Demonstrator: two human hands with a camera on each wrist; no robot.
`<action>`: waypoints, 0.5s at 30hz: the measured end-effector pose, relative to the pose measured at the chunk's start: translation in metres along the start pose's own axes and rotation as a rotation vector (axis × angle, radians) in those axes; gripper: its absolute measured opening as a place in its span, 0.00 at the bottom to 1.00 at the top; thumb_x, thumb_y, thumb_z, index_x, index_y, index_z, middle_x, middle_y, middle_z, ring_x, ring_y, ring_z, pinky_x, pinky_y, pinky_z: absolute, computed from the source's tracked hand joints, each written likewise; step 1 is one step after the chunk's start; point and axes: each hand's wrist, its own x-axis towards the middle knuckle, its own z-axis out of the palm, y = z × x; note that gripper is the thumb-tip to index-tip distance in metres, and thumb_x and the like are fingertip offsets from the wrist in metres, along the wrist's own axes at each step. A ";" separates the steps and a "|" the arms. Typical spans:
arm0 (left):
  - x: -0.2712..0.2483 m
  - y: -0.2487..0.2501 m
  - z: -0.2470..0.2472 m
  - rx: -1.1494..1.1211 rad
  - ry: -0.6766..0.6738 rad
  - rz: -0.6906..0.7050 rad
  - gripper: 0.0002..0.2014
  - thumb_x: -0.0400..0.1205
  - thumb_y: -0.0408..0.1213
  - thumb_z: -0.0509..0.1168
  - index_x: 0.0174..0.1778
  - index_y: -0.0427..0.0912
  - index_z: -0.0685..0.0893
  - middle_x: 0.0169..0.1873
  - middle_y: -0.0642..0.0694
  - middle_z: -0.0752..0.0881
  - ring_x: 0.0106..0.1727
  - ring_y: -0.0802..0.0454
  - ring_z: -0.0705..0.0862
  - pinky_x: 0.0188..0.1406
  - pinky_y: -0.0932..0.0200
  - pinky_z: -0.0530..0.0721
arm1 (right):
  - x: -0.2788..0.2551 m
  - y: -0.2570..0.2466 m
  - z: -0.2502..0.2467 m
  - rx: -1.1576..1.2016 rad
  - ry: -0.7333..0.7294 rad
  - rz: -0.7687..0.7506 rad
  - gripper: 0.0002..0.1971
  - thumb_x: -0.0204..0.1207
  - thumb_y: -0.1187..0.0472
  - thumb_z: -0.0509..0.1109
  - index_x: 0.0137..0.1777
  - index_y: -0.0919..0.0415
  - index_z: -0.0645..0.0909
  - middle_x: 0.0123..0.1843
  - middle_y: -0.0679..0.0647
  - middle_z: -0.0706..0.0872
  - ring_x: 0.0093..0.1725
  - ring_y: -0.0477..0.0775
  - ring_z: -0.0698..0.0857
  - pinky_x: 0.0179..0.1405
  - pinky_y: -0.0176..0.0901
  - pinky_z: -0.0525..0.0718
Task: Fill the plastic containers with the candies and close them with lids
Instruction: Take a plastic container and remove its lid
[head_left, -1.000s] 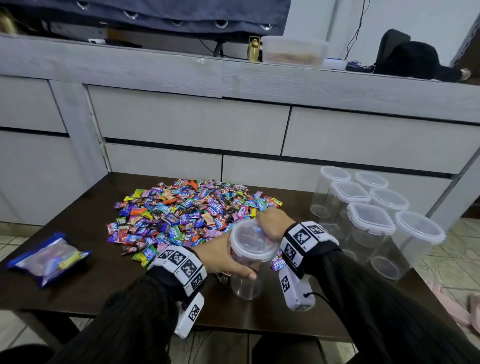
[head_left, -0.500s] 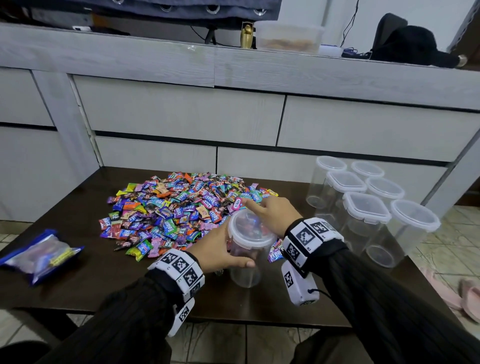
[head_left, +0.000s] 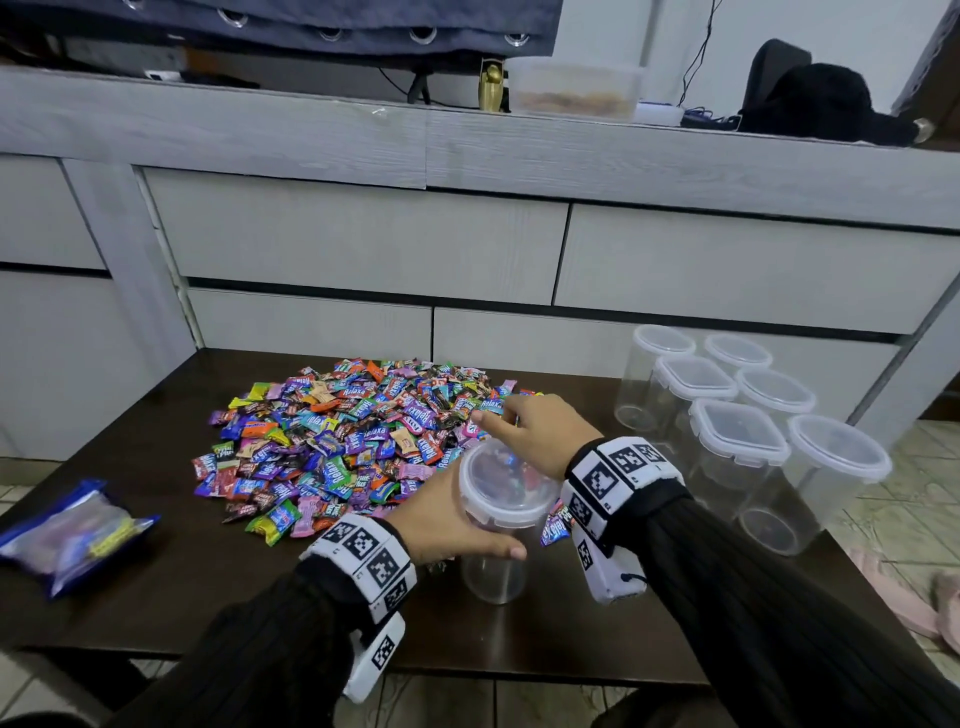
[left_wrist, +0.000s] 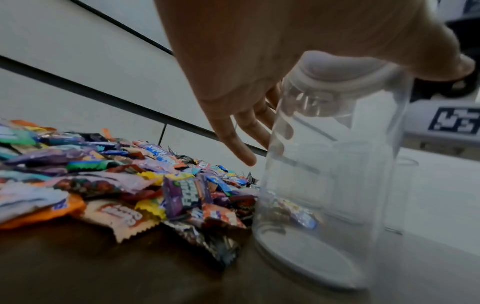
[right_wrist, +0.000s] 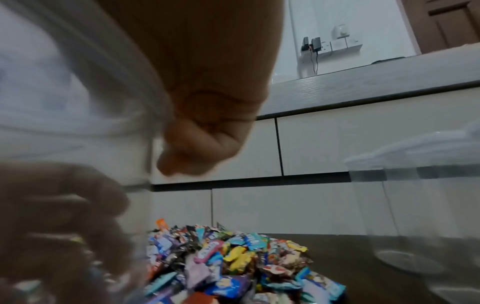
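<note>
A clear round container (head_left: 493, 577) with a translucent lid (head_left: 506, 486) stands on the dark table (head_left: 156, 597) at the near edge of the candy pile (head_left: 353, 431). My left hand (head_left: 447, 525) grips the container just under the lid, thumb across the near side (left_wrist: 441, 51), fingers behind the wall. My right hand (head_left: 540, 434) sits at the lid's far right rim with fingers curled (right_wrist: 197, 144) against it and the index finger stretched left. Candy colours show through the plastic; I cannot tell whether any lie inside.
Several empty lidded containers (head_left: 737, 431) stand in a cluster at the table's right end. A blue candy bag (head_left: 72, 530) lies at the left. One loose candy (head_left: 556, 530) lies under my right wrist. Grey drawers (head_left: 363, 249) back the table.
My right hand has slid from the lid's right side toward its far rim. The left hand keeps its hold and the container stays in place.
</note>
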 end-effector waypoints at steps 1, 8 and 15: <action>0.000 0.000 0.002 0.020 0.016 0.004 0.44 0.56 0.48 0.86 0.67 0.59 0.72 0.61 0.58 0.86 0.65 0.66 0.82 0.64 0.71 0.76 | -0.001 0.000 -0.001 -0.039 -0.010 0.042 0.30 0.79 0.31 0.52 0.29 0.57 0.68 0.28 0.53 0.75 0.30 0.52 0.74 0.27 0.46 0.65; -0.005 0.001 -0.001 0.025 -0.005 0.019 0.43 0.56 0.51 0.84 0.67 0.58 0.72 0.64 0.57 0.84 0.68 0.64 0.80 0.67 0.67 0.76 | -0.008 -0.004 0.003 0.011 -0.040 -0.019 0.30 0.78 0.33 0.56 0.29 0.59 0.64 0.27 0.55 0.70 0.30 0.56 0.69 0.32 0.50 0.64; -0.009 0.004 -0.004 0.017 -0.049 0.045 0.46 0.57 0.47 0.85 0.70 0.58 0.69 0.65 0.59 0.83 0.70 0.62 0.79 0.71 0.62 0.75 | -0.012 -0.002 0.002 0.251 0.085 -0.071 0.24 0.78 0.36 0.60 0.32 0.55 0.70 0.27 0.50 0.75 0.29 0.48 0.72 0.33 0.44 0.70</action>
